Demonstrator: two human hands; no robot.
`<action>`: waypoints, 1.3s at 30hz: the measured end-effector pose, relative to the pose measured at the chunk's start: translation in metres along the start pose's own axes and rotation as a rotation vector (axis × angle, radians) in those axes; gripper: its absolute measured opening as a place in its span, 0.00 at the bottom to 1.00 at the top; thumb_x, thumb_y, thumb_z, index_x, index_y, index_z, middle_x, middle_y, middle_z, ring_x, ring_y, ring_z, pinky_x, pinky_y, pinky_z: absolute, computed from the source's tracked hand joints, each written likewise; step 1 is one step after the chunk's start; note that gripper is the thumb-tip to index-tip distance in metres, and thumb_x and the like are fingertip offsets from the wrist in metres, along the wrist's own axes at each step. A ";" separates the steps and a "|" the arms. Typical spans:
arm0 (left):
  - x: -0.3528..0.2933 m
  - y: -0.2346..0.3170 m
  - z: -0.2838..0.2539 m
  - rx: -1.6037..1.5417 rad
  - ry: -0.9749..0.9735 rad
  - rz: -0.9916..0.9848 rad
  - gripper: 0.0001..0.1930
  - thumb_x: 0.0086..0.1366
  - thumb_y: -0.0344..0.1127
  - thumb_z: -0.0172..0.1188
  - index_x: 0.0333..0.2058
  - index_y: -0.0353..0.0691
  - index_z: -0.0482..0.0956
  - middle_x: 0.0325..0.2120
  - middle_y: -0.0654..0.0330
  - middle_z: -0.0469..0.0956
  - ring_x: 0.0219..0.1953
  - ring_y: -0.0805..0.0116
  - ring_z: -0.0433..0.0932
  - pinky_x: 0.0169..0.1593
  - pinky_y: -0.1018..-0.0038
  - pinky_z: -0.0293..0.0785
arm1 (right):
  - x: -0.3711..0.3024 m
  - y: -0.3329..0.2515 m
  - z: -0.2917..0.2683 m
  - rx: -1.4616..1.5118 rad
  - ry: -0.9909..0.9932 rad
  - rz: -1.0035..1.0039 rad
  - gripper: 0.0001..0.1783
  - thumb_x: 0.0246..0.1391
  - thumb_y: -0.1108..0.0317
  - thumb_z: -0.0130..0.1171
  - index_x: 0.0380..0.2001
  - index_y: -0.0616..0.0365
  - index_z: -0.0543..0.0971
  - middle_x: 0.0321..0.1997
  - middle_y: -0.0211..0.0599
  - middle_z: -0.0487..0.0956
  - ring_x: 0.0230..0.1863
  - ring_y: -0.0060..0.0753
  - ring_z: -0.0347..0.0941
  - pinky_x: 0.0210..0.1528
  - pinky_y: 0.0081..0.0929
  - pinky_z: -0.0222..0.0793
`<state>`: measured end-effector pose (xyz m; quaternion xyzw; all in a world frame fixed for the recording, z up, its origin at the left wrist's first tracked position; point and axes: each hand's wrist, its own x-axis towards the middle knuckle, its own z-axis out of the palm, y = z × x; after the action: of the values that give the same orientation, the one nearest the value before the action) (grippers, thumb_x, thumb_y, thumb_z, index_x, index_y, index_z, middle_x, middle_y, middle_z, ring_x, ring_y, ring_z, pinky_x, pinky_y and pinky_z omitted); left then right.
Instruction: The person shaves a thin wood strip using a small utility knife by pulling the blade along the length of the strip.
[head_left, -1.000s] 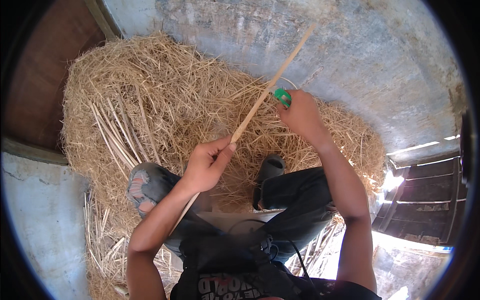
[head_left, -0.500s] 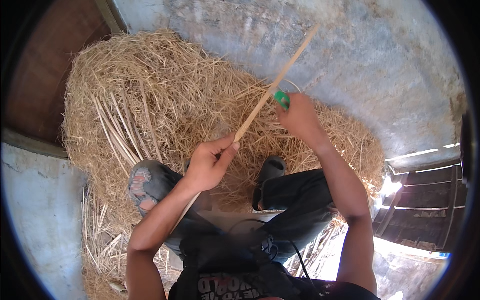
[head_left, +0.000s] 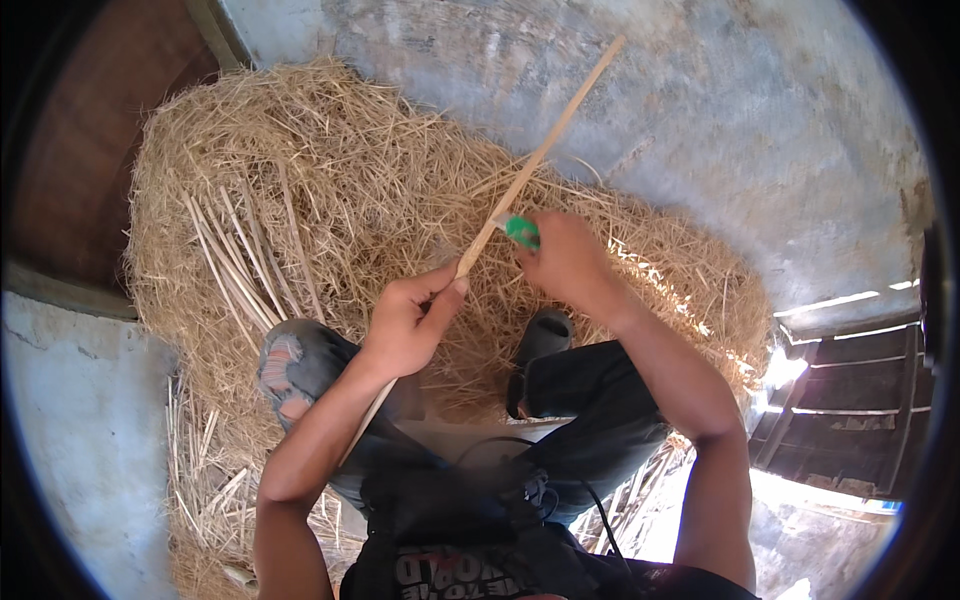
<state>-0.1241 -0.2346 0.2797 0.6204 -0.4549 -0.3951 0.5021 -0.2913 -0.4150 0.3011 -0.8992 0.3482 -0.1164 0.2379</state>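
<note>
Pale strip, wood or bamboo by its look, slants over the straw heap, its far end reaching beyond the heap's back edge, in front of the weathered wall that stands behind the heap. Our left hand, over the near side of the heap, is closed round the strip, with thumb and forefinger pinching it. Below that wrist, on our side of the heap, a narrow pale length shows in line with the strip and runs toward our lap.

Our right hand, over the heap's right half, is wrapped round a green cutter. The cutter's short blade points left and lies at the strip's right edge, just beyond the left hand; we cannot tell whether it bites in.

On the left part of the heap a bundle of thin sticks fans out, near our torn trouser knee. At the heap's near edge, between our knees, sits a dark sandal. Left of the heap we see a brown panel and a pale blue wall; dark slats with light between them stand to its right.
</note>
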 end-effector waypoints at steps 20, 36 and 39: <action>0.006 0.000 0.004 0.073 0.053 0.077 0.18 0.75 0.34 0.60 0.59 0.32 0.79 0.17 0.67 0.67 0.21 0.83 0.63 0.25 0.77 0.62 | 0.008 0.003 -0.029 0.454 -0.104 0.114 0.12 0.55 0.67 0.67 0.23 0.59 0.75 0.16 0.25 0.64 0.19 0.24 0.66 0.24 0.32 0.60; 0.008 0.002 0.015 0.337 0.103 0.261 0.16 0.71 0.31 0.62 0.53 0.27 0.81 0.24 0.42 0.80 0.21 0.54 0.81 0.29 0.65 0.76 | 0.002 -0.007 -0.020 0.421 -0.091 -0.006 0.12 0.55 0.67 0.75 0.24 0.61 0.83 0.16 0.25 0.72 0.20 0.18 0.63 0.25 0.28 0.59; 0.010 0.005 0.009 0.401 0.139 0.163 0.16 0.71 0.30 0.61 0.53 0.27 0.81 0.23 0.43 0.79 0.20 0.57 0.80 0.28 0.66 0.75 | -0.004 -0.007 -0.017 0.393 -0.240 -0.035 0.10 0.55 0.70 0.74 0.24 0.60 0.84 0.16 0.26 0.72 0.20 0.19 0.63 0.25 0.29 0.59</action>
<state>-0.1312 -0.2469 0.2830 0.6948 -0.5373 -0.2113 0.4289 -0.2964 -0.4141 0.3189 -0.8489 0.2724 -0.0784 0.4461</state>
